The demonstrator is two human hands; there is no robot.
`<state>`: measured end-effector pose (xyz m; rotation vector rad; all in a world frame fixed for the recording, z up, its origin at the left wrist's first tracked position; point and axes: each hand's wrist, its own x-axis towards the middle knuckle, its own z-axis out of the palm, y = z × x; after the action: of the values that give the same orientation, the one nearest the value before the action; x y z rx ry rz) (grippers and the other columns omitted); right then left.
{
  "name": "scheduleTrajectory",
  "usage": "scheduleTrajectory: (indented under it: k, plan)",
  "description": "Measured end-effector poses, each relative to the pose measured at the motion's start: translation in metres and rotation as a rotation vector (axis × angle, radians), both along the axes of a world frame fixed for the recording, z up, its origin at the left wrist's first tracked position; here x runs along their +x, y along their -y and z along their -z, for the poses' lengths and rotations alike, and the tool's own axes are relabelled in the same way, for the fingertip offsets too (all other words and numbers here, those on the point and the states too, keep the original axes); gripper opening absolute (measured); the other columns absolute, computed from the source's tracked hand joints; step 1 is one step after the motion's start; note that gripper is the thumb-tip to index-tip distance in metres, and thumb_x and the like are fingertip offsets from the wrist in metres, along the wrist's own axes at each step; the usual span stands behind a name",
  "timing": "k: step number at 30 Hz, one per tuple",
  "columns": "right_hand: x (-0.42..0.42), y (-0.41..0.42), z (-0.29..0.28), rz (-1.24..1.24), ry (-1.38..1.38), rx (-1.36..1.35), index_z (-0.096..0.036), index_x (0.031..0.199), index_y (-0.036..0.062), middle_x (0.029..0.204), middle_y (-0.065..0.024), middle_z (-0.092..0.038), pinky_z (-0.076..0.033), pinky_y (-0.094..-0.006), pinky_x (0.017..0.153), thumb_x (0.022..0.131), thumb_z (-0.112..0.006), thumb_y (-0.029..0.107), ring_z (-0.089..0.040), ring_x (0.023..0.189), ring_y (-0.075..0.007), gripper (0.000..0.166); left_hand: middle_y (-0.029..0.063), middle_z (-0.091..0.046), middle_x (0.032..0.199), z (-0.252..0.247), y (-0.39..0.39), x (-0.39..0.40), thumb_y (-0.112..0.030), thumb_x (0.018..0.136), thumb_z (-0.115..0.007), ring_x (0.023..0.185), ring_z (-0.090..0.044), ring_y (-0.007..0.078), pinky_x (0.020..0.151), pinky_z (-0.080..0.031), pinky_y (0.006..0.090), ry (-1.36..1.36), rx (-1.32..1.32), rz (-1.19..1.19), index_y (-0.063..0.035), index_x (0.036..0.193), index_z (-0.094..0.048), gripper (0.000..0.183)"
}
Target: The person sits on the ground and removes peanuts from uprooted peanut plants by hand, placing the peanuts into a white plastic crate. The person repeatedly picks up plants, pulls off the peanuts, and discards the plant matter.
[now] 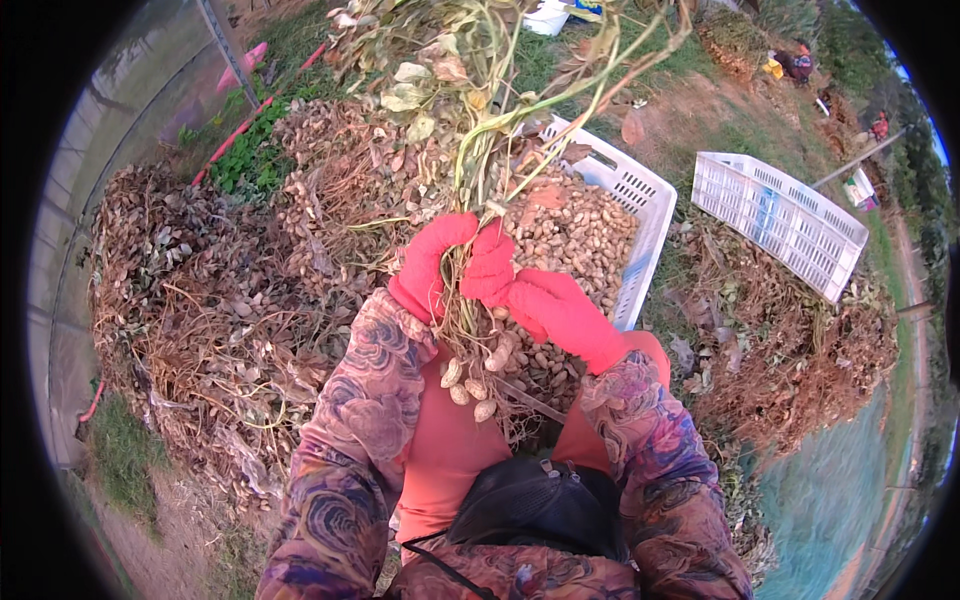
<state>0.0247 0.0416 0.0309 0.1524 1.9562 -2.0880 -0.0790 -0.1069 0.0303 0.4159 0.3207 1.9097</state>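
My left hand (431, 266), in a red fabric glove, grips the stems of a pulled-up peanut plant (480, 157). Leaves and stalks rise beyond the fist, while roots and several peanut pods (475, 388) dangle on my side of it. My right hand (562, 311), gloved alike, has its curled fingertips against the left hand's fingers, beside the roots. Whether a pod is inside the right fingers is hidden. Below and beyond both hands, a white slotted plastic crate (660, 217) holds loose peanuts (574, 232).
Heaped dried peanut plants (225, 300) lie to the left. At right, another white crate (780, 217) rests tilted on a second heap (795, 360). A white bucket (546, 18) stands beyond. Two people are far off at upper right. A metal post (229, 52) stands upper left.
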Motion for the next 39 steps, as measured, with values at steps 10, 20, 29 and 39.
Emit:
scheduleTrajectory:
  k: [10, 20, 29, 39]
  plan:
    - [0.039, -0.079, -0.022, 0.26, 0.094, 0.147, -0.058, 0.088, -0.0016, 0.074, -0.0044, -0.058, -0.037, -0.021, 0.047, 0.082, -0.052, 0.009, -0.045, 0.053, -0.0075, 0.014, -0.0015, -0.04, 0.059, 0.014, -0.009, -0.007, -0.037, 0.083, -0.05, 0.046, -0.037, 0.0132, 0.054, -0.035, 0.0321, -0.097, 0.015, 0.129, -0.011, 0.075, -0.045, 0.028]
    - [0.002, 0.007, 0.016, 0.159, -0.177, 0.252, -0.061, 0.093, 0.0014, 0.08, -0.009, -0.06, -0.044, -0.0294, 0.066, 0.077, -0.063, 0.021, -0.055, 0.074, -0.0155, 0.025, -0.0013, -0.035, 0.057, 0.005, -0.015, -0.005, -0.035, 0.082, -0.053, 0.047, -0.036, 0.0131, 0.053, -0.032, 0.0297, -0.059, -0.01, -0.086, -0.0102, 0.071, -0.043, 0.029]
    - [0.014, -0.033, -0.011, -0.368, -0.258, 0.508, -0.058, 0.081, -0.0003, 0.074, -0.0129, -0.059, -0.045, -0.0344, 0.063, 0.081, -0.057, 0.026, -0.059, 0.073, -0.0239, 0.026, 0.0017, -0.04, 0.057, 0.017, -0.014, 0.012, -0.033, 0.08, -0.054, 0.043, -0.035, 0.0137, 0.042, -0.028, 0.0278, -0.052, -0.05, 0.316, -0.0064, 0.071, -0.047, 0.029]
    - [0.033, -0.1, 0.026, 0.246, 0.004, -0.411, -0.059, 0.094, -0.0001, 0.08, -0.0078, -0.058, -0.041, -0.023, 0.05, 0.08, -0.051, 0.016, -0.054, 0.063, -0.0127, 0.023, -0.0027, -0.039, 0.057, 0.009, -0.01, -0.009, -0.04, 0.087, -0.046, 0.04, -0.035, 0.0106, 0.047, -0.032, 0.0291, -0.075, 0.101, 0.12, -0.0116, 0.073, -0.042, 0.032]
